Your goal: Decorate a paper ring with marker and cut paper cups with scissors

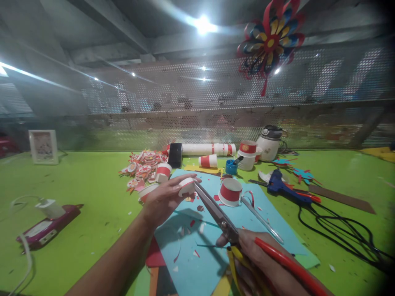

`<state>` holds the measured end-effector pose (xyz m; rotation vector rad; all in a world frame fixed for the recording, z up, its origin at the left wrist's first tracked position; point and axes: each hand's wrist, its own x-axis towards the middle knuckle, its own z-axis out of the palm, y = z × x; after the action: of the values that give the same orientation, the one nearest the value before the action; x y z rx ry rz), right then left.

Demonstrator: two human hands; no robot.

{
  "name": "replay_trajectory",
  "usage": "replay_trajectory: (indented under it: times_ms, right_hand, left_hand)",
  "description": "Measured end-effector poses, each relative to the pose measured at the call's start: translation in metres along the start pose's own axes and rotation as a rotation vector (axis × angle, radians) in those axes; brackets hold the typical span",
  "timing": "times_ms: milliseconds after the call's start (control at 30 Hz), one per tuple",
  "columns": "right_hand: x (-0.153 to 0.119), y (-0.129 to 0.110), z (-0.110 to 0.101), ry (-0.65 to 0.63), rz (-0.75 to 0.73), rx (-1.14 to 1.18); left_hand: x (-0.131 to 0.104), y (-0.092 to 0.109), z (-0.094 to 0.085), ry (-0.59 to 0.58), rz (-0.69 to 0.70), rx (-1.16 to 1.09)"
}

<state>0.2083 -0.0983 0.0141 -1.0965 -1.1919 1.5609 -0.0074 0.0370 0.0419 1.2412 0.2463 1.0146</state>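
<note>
My left hand is closed on a small white paper piece with a curved edge, above the light blue paper sheet. In my right hand are large scissors with red and yellow handles. Their blade tips touch the paper piece, and the blades look nearly together. Just right of the blades, a red and white paper cup section stands on the sheet. Red and white scraps lie scattered below.
Behind are a pile of paper decorations, a phone, stacked cups and a blue jar. A glue gun with black cable lies right; a power strip lies left.
</note>
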Motion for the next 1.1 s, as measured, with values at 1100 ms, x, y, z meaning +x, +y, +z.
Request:
replay_trajectory:
  times_ms: [1100]
  right_hand:
    - [-0.003,-0.005,0.004,0.060,0.064,-0.011]
  left_hand:
    - [0.001,0.001,0.000,0.010,-0.012,0.026]
